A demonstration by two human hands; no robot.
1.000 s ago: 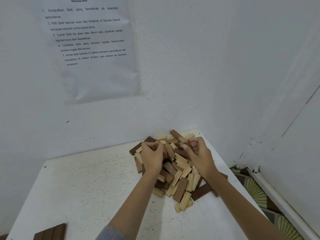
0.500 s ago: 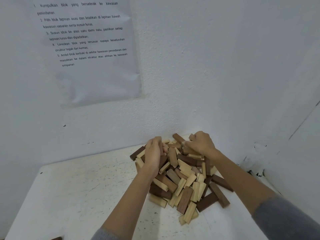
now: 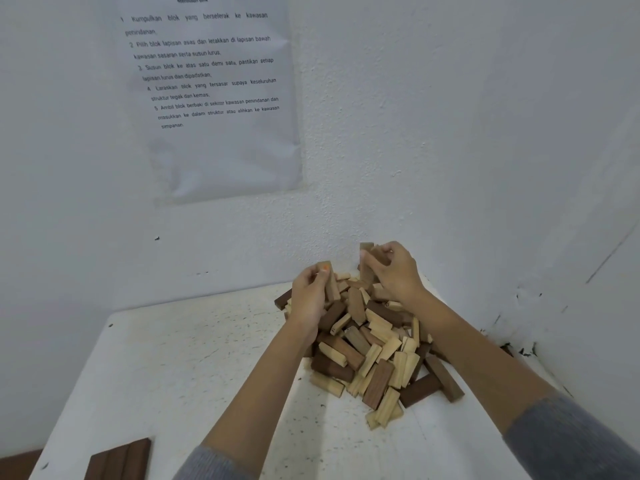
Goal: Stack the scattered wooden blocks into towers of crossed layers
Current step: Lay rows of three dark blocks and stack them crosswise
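- One white table [image 3: 173,375] fills the lower frame; no tower stands yet.
- One pile of wooden blocks [image 3: 374,344], dozens and uncountable, lies right of centre.
- Apparently three dark blocks [image 3: 119,459] lie flat at lower left.
- Atop the heap, the left hand [image 3: 310,296] grasps one brown block [image 3: 333,284]; the right hand [image 3: 394,271] clutches at least one.
- Likely step: picking pieces. Next: a base layer on bare tabletop.

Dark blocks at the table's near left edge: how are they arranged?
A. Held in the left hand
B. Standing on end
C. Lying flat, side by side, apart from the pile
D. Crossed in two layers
C: the dark blocks lie flat, edge to edge, on the white table, well apart from the pile of wooden blocks; the frame edge cuts off their near ends.
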